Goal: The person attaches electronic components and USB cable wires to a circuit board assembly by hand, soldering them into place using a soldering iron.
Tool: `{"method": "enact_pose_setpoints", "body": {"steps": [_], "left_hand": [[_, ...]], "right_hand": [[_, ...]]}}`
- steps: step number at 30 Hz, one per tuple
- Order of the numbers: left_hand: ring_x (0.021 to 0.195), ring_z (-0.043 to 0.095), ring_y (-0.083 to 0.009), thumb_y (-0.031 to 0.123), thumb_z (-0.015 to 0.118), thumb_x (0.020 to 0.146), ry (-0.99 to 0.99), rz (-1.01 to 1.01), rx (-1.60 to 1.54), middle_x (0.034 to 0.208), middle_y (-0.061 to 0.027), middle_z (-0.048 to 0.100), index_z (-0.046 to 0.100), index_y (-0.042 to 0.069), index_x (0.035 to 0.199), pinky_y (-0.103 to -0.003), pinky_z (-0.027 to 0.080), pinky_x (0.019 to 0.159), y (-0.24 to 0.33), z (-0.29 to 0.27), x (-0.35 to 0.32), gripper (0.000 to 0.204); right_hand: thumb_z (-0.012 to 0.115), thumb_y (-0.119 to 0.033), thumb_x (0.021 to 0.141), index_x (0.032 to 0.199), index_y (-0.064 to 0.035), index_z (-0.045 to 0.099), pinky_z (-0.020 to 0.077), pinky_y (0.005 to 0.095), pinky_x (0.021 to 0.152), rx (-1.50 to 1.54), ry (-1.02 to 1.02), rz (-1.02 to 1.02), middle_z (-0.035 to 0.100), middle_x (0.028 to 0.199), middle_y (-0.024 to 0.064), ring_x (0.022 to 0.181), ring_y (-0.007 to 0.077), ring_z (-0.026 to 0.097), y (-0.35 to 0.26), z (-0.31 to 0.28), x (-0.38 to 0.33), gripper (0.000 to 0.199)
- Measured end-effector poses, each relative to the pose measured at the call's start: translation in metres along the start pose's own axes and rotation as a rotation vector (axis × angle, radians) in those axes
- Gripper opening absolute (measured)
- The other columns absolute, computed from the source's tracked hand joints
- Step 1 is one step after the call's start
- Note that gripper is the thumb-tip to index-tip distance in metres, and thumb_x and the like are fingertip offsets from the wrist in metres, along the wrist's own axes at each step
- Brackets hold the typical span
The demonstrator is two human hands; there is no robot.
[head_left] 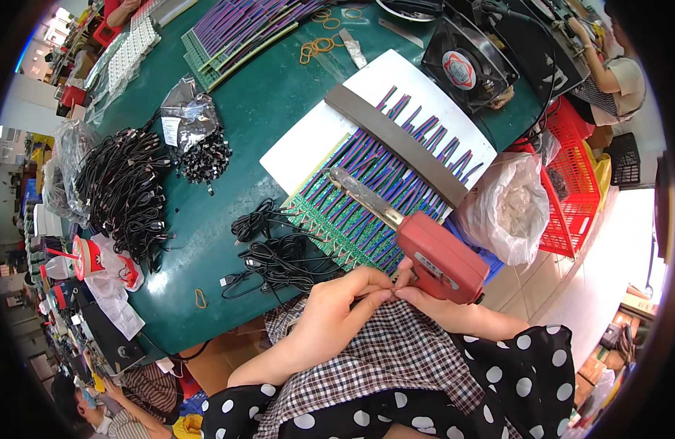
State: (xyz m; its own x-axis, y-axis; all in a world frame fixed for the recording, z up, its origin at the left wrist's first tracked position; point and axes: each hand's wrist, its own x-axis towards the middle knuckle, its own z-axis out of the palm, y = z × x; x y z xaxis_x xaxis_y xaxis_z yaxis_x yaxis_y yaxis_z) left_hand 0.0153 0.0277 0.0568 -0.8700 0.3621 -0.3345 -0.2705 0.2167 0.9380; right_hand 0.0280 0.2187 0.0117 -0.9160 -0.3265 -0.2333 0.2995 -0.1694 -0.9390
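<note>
Soldering gun (425,252) lies on cluttered green table (257,117).

Take the soldering gun (418,245) as the mark: it lies on the circuit board panel (367,201), with the metal bar (396,143) across the wired rows behind it. Both hands meet just before it, the left hand (337,307) beside the right hand (425,296). To its left lies a cable bundle (279,256), farther left a larger cable heap (125,190). Behind it to the right stands a fan (465,66); right of it sits a plastic bag (509,208).
</note>
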Motion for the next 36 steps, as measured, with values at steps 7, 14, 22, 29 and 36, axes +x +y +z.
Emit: {"method": "enact_pose_setpoints", "body": {"steps": [7, 14, 22, 29, 36], "left_hand": [[0.068, 0.06, -0.0065, 0.0, 0.059, 0.085, 0.047, 0.004, 0.213, 0.073, -0.0046, 0.064, 0.057, -0.002, 0.09, -0.02, 0.048, 0.062, 0.002, 0.003, -0.003, 0.006], [0.068, 0.06, -0.0065, -0.002, 0.059, 0.084, 0.023, -0.027, 0.004, 0.072, -0.005, 0.063, 0.056, -0.004, 0.088, -0.02, 0.047, 0.063, -0.005, 0.006, 0.001, 0.005], [0.064, 0.057, -0.0067, -0.001, 0.058, 0.085, 0.007, 0.058, 0.111, 0.074, -0.0034, 0.061, 0.056, -0.003, 0.089, -0.021, 0.047, 0.061, -0.004, 0.01, 0.001, 0.004], [0.061, 0.051, -0.0033, 0.002, 0.056, 0.089, 0.106, -0.003, -0.102, 0.075, -0.001, 0.056, 0.052, 0.0, 0.091, -0.017, 0.04, 0.053, -0.015, 0.012, 0.004, 0.005], [0.061, 0.051, -0.0033, 0.002, 0.056, 0.089, 0.084, -0.033, -0.217, 0.076, -0.002, 0.056, 0.052, -0.001, 0.091, -0.016, 0.041, 0.052, -0.013, 0.014, 0.005, 0.005]], "right_hand": [[0.068, 0.004, 0.077, 0.139, 0.0034, 0.026, 0.0516, 0.024, 0.07, -0.341, -0.021, -0.224, 0.06, 0.108, 0.0132, 0.083, 0.0134, 0.064, 0.0, -0.014, 0.0, 0.075], [0.069, 0.004, 0.076, 0.139, 0.0043, 0.025, 0.0509, 0.0233, 0.073, -0.032, 0.031, -0.118, 0.063, 0.1, 0.0114, 0.085, 0.0132, 0.065, 0.0, -0.003, 0.004, 0.077], [0.071, 0.004, 0.074, 0.139, 0.0039, 0.024, 0.0509, 0.0248, 0.074, -0.249, 0.055, -0.198, 0.063, 0.097, 0.01, 0.084, 0.0132, 0.065, 0.008, -0.014, 0.001, 0.08], [0.077, -0.001, 0.07, 0.141, 0.0028, 0.019, 0.0499, 0.0244, 0.075, -0.169, 0.067, -0.314, 0.065, 0.094, 0.009, 0.085, 0.0139, 0.064, 0.001, 0.0, 0.006, 0.092], [0.075, -0.001, 0.073, 0.139, 0.0023, 0.023, 0.051, 0.0267, 0.078, -0.208, 0.112, -0.404, 0.064, 0.099, 0.011, 0.087, 0.0164, 0.066, 0.013, 0.0, 0.005, 0.084]]}}
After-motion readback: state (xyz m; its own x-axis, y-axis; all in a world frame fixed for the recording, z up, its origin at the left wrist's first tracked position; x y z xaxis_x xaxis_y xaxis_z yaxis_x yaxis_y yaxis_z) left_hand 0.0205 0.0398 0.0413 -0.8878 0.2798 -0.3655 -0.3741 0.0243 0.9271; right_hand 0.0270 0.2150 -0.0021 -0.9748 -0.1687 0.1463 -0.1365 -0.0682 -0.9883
